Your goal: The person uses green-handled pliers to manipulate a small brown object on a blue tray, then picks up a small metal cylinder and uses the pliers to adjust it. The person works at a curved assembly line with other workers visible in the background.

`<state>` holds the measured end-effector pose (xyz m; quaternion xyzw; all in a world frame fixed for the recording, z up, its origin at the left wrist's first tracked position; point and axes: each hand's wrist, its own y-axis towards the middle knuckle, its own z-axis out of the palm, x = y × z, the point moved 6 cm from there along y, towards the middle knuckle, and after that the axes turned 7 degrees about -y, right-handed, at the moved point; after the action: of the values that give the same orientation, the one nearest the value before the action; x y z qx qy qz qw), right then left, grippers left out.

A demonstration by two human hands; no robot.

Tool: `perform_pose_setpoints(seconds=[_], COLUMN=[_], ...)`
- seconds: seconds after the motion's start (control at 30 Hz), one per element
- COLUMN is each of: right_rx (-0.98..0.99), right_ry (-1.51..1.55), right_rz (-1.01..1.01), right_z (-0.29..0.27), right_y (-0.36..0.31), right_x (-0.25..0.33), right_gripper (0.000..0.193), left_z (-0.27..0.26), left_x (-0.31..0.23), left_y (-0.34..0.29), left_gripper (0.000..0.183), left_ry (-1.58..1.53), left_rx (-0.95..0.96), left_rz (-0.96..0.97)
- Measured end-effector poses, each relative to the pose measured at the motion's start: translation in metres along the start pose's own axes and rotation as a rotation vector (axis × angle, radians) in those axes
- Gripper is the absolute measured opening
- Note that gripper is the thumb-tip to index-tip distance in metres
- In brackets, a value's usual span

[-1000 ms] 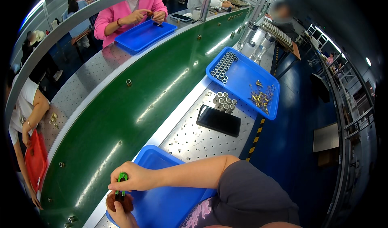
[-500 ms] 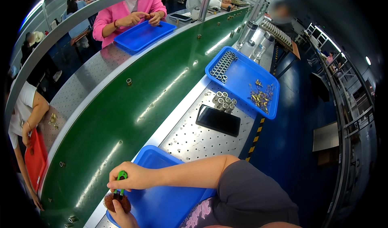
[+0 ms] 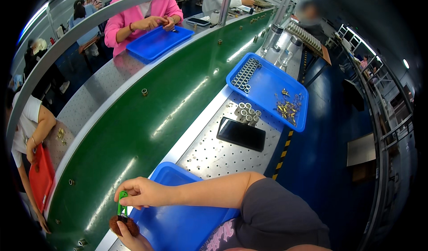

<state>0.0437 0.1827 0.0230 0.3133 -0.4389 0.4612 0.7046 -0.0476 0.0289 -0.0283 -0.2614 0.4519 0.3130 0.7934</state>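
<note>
Slim green tool [image 3: 119, 209], nearly upright, dark lower end against a rounded, fuzzy brown lump [image 3: 132, 227]

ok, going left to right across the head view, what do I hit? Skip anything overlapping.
Red tray → green-handled tool → black phone → loose gold-coloured parts → pale panel.

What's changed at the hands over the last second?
The right hand and left hand, with the green-handled tool and brown piece, have shifted slightly left. Nothing was visibly taken up or let go. The phone, silver cylinders and nearer blue tray stayed put.
</note>
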Motion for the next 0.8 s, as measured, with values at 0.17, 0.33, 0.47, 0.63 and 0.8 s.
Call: perform_pose_setpoints(seconds=[0.17,0.33,0.47,0.63,0.8], right_rx=[0.093,0.052,0.083,0.073,0.07], right_ry=[-0.15,-0.147,-0.231,-0.199,-0.218], right_rz=[0.036,-0.046,-0.038,0.027,0.0], right_z=[0.003,0.003,0.006,0.006,0.006], right_y=[-0.002,-0.003,-0.006,-0.007,-0.007], right_x=[-0.006,0.001,0.005,0.002,0.003], right_gripper=[0.02,0.021,0.022,0.023,0.023], left_z=[0.007,0.011,0.017,0.02,0.021], left_x=[0.01,0.008,0.006,0.005,0.004], left_y=[-0.006,-0.005,-0.007,-0.006,-0.008], left_gripper=[0.035,0.037,0.036,0.036,0.037], left_ry=[0.143,0.098,0.14,0.102,0.1], left_rx=[-0.007,0.158,0.146,0.179,0.154], left_rz=[-0.142,-0.102,-0.102,-0.107,-0.101])
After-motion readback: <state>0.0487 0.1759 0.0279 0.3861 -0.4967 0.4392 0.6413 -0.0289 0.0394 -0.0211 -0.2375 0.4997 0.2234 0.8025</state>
